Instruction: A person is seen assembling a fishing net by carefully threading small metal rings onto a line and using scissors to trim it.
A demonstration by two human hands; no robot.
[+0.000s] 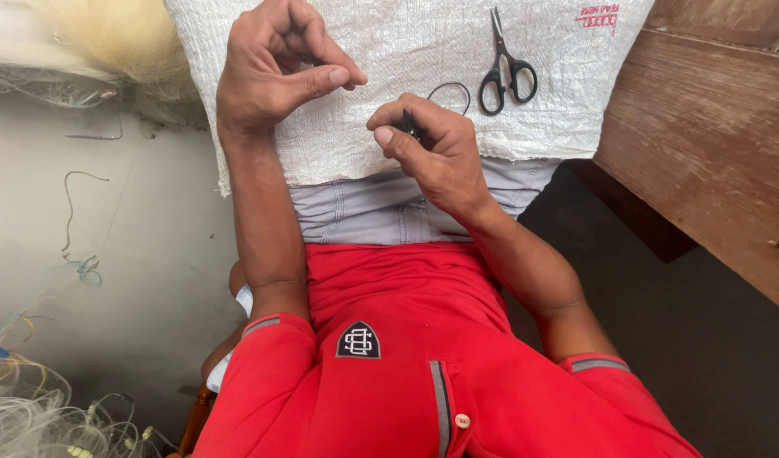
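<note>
Left hand [275,72] curled, thumb and forefinger pinched; whatever's between them is too fine to see. Right hand [432,144] closed on a small dark tool [411,127], a thin black cord [449,89] looping off it over the white sack [364,144] on the lap. Scissors [504,68] lie untouched nr the sack's far right edge. Looks early/mid-way. Netting [33,416] on floor, cut off at the frame edge.

A white woven sack [423,51] covers the lap; black scissors [506,68] lie on it just beyond the right hand [432,153]; a thin dark loop [451,87] beside them.
</note>
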